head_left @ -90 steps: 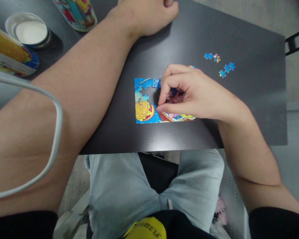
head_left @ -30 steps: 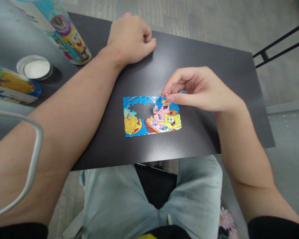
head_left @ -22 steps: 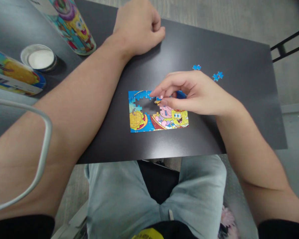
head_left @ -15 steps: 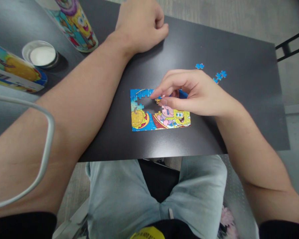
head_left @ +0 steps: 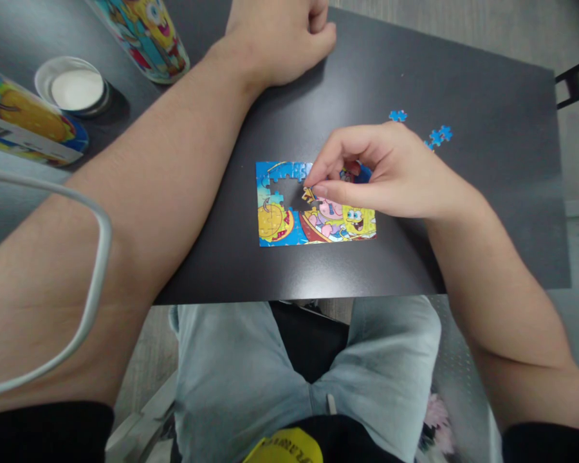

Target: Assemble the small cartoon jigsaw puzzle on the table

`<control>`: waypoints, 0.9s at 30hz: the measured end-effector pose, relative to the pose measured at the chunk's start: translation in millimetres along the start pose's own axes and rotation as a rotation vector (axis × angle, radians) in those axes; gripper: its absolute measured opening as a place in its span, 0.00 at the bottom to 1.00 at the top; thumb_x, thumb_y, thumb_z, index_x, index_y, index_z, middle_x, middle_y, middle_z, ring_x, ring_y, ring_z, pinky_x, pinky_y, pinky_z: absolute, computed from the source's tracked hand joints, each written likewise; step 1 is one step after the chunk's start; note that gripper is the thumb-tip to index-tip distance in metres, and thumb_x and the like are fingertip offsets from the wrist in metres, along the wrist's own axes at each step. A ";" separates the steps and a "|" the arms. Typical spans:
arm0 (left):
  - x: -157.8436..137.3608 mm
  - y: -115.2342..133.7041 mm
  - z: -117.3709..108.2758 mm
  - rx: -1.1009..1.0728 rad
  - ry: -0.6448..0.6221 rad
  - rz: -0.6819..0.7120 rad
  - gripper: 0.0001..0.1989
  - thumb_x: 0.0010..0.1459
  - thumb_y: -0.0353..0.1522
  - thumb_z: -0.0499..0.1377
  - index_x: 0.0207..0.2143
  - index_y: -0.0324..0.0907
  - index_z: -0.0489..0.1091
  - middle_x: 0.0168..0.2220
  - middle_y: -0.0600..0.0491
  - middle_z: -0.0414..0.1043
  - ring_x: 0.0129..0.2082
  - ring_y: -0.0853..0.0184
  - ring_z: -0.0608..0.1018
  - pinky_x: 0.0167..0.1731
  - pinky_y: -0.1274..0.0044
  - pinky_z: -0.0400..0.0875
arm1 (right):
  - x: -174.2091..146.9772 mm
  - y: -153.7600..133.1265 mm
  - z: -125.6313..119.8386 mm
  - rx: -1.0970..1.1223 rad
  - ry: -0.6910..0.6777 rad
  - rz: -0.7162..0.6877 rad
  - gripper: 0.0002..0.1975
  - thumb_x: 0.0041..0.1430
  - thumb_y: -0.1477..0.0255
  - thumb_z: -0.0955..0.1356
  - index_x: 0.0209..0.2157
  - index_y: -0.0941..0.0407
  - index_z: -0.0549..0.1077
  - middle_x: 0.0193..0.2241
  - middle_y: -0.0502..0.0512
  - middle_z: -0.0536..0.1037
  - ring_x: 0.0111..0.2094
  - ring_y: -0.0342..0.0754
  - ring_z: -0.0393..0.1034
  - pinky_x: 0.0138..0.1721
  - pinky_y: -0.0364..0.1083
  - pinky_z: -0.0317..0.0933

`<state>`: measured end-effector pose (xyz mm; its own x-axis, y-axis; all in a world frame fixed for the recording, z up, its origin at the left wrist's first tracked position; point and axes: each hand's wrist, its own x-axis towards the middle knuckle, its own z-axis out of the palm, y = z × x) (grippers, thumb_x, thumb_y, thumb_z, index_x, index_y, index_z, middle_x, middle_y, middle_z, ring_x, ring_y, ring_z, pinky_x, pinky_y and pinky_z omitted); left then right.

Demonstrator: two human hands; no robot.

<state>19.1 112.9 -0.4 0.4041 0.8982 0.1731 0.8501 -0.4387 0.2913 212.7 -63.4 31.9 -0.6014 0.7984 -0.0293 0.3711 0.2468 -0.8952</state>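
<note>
A partly assembled cartoon jigsaw puzzle (head_left: 277, 236) lies flat on the dark table, with a gap in its upper middle. Over the right side of that gap, my right hand (head_left: 381, 170) pinches a small puzzle piece (head_left: 309, 195) with yellow on it between thumb and index finger. Whether the piece touches its neighbours I cannot tell. My left hand (head_left: 284, 42) rests as a loose fist on the table beyond the puzzle, apart from it; nothing shows in it. Loose blue puzzle pieces (head_left: 398, 116) lie past my right hand, and more blue pieces (head_left: 439, 136) are further right.
At the left stand a cartoon-printed can (head_left: 161, 48), a round open tin or lid with a white inside (head_left: 77, 90), and another printed can (head_left: 33, 125) on its side. A white cable (head_left: 103, 257) loops across my left forearm. The table (head_left: 502, 193) ends near my lap.
The view has shifted slightly. My right thumb and index finger stay pinched over the gap, with the yellow piece showing a little more clearly. My left fist stays on the table.
</note>
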 end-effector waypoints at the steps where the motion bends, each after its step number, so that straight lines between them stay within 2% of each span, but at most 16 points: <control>1: 0.0 0.1 0.7 0.000 0.002 0.000 0.27 0.87 0.46 0.61 0.68 0.41 0.94 0.64 0.45 0.95 0.71 0.39 0.91 0.69 0.52 0.79 | -0.4 0.0 0.4 -0.008 0.004 0.010 0.13 0.71 0.53 0.87 0.42 0.45 0.89 0.38 0.51 0.91 0.42 0.58 0.85 0.49 0.56 0.81; 4: -0.8 1.6 0.6 0.002 0.006 0.004 0.27 0.88 0.46 0.61 0.69 0.42 0.94 0.65 0.45 0.95 0.71 0.39 0.91 0.68 0.52 0.78 | -1.4 1.3 2.2 -0.021 0.023 0.008 0.17 0.72 0.51 0.87 0.42 0.46 0.87 0.38 0.52 0.90 0.43 0.57 0.84 0.49 0.55 0.81; 10: -3.9 5.8 -3.7 -0.008 -0.027 -0.030 0.27 0.89 0.45 0.60 0.73 0.43 0.93 0.68 0.48 0.93 0.73 0.40 0.90 0.71 0.54 0.77 | 0.1 5.3 4.9 -0.022 0.007 -0.081 0.15 0.78 0.53 0.84 0.52 0.48 0.91 0.41 0.52 0.90 0.42 0.54 0.83 0.48 0.52 0.77; 14: -4.2 7.6 -4.5 -0.017 -0.043 -0.047 0.27 0.90 0.46 0.59 0.72 0.46 0.93 0.69 0.49 0.93 0.74 0.40 0.89 0.72 0.53 0.77 | -0.7 4.6 3.2 -0.066 -0.010 -0.039 0.15 0.78 0.53 0.84 0.52 0.49 0.92 0.40 0.52 0.88 0.42 0.54 0.82 0.46 0.52 0.75; 17: -3.6 8.0 -4.2 -0.013 -0.048 -0.047 0.28 0.90 0.45 0.58 0.73 0.44 0.92 0.69 0.47 0.93 0.75 0.38 0.89 0.73 0.52 0.77 | -2.4 3.8 1.2 -0.060 0.023 -0.027 0.15 0.75 0.53 0.85 0.52 0.48 0.91 0.41 0.52 0.89 0.43 0.55 0.83 0.46 0.51 0.76; 19: -3.5 7.8 -4.2 -0.007 -0.052 -0.041 0.29 0.90 0.45 0.58 0.73 0.42 0.92 0.69 0.46 0.93 0.75 0.37 0.88 0.74 0.51 0.76 | -3.0 3.7 -0.9 -0.057 0.027 -0.041 0.12 0.75 0.55 0.85 0.49 0.46 0.91 0.42 0.53 0.91 0.43 0.56 0.83 0.46 0.53 0.77; 22: -4.3 7.7 -4.9 -0.008 -0.052 -0.050 0.29 0.90 0.46 0.58 0.73 0.44 0.92 0.71 0.49 0.92 0.77 0.39 0.88 0.76 0.52 0.76 | -2.5 4.4 -5.0 -0.096 -0.011 -0.065 0.08 0.76 0.57 0.85 0.46 0.45 0.93 0.42 0.53 0.93 0.40 0.55 0.82 0.43 0.54 0.74; 24: -5.2 8.2 -5.8 -0.003 -0.060 -0.060 0.29 0.90 0.47 0.57 0.73 0.46 0.92 0.71 0.50 0.92 0.77 0.40 0.87 0.77 0.52 0.75 | -1.6 5.5 -7.6 -0.126 -0.045 -0.095 0.07 0.77 0.59 0.84 0.47 0.46 0.95 0.42 0.53 0.93 0.38 0.54 0.80 0.40 0.54 0.71; 27: -5.6 9.4 -6.0 0.008 -0.070 -0.039 0.30 0.91 0.46 0.56 0.74 0.41 0.91 0.72 0.46 0.91 0.78 0.38 0.86 0.78 0.51 0.75 | -0.9 7.7 -10.0 -0.146 -0.086 -0.158 0.06 0.78 0.64 0.82 0.49 0.49 0.96 0.45 0.54 0.94 0.34 0.50 0.77 0.37 0.54 0.66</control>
<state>22.8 103.6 7.0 0.3929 0.9146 0.0955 0.8682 -0.4032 0.2894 223.3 -56.7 29.4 -0.7157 0.6956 0.0629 0.3625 0.4469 -0.8179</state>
